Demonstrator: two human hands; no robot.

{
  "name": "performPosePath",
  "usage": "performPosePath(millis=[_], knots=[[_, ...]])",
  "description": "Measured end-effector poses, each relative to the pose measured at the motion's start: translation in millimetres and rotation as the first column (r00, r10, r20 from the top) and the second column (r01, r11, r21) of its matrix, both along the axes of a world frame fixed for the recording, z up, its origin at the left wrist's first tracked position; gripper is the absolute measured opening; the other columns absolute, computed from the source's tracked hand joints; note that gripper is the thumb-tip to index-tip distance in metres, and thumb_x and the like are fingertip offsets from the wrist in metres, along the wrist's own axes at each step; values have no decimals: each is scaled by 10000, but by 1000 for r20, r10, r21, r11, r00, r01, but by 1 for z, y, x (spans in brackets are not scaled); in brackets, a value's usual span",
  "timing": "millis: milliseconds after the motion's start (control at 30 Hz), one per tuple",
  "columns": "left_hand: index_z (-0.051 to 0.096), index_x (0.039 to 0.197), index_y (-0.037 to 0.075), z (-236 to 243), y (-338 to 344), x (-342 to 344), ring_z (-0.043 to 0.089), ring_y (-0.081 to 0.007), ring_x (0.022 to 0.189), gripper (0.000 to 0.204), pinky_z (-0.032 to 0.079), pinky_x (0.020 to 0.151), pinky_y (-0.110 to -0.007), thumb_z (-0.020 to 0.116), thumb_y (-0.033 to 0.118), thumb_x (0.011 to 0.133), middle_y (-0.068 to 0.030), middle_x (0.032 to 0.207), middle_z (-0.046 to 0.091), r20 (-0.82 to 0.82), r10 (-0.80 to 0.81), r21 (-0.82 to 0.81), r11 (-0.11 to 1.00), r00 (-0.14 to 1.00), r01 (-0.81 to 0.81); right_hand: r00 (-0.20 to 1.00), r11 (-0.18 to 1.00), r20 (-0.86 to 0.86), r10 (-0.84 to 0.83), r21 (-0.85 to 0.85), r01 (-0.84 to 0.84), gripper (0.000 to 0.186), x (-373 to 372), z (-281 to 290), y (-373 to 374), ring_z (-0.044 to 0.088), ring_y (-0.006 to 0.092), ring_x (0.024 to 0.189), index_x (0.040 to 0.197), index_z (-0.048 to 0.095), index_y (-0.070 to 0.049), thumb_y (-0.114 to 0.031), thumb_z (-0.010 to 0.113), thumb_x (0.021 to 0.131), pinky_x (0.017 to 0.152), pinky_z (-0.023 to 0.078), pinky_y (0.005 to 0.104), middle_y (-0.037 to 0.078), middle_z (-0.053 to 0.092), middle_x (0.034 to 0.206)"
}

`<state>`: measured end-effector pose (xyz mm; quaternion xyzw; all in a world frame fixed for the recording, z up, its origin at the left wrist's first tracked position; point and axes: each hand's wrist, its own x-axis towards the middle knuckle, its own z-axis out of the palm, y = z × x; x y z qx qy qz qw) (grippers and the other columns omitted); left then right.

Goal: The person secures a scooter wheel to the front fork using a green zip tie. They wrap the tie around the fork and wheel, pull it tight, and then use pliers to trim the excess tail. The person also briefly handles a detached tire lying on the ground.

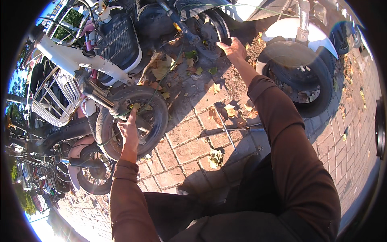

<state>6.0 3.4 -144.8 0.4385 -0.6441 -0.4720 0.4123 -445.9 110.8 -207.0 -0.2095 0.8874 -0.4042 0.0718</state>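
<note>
Wheel (161,115): left hand (128,130) at its fork (98,95), right hand (235,51) outstretched; can't tell either grip's closure.

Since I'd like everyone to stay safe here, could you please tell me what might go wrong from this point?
The left hand is at the hub of the front wheel, beside the fork; it could get pinched if the wheel turned.
The thin green cord runs close to that hand and might snag.
The cross-shaped metal tool lies on the paving and could trip someone.
</note>
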Motion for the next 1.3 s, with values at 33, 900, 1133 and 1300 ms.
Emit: performPosePath(millis=[33,900,1133,1300], knots=[[609,1263,6,0,0,-1,590,-172,1005,507,443,950,-344,797,187,829,-55,1168,661,1,7,-6,1000,1000,-7,1000,1000,-28,2,-18,-2,762,0,-2,-1,649,380,1061,1183,625,-24,-564,827,685,907,509,444,194,690,1111],[612,1246,39,4,2,1,594,-142,1017,433,454,951,-321,778,127,856,-20,1151,648,-24,-73,-38,997,997,72,857,996,-515,17,-68,-61,651,-21,-1,-19,632,360,1068,1211,642,-61,-584,681,824,917,503,449,164,670,1111],[594,1273,38,-2,-3,1,595,-151,1024,480,456,957,-334,783,122,840,-27,1146,656,-63,-56,-18,998,996,55,986,870,45,159,466,-161,427,-3,-25,54,657,355,1085,1093,692,-54,-419,645,874,892,517,451,183,694,1120],[598,1252,33,-4,-4,3,601,-142,984,472,468,923,-321,789,139,834,-31,1136,660,-12,-45,-49,998,999,44,988,984,47,149,94,-153,640,-33,-15,37,643,402,1067,1211,595,-25,-537,657,832,902,496,474,210,672,1136]])
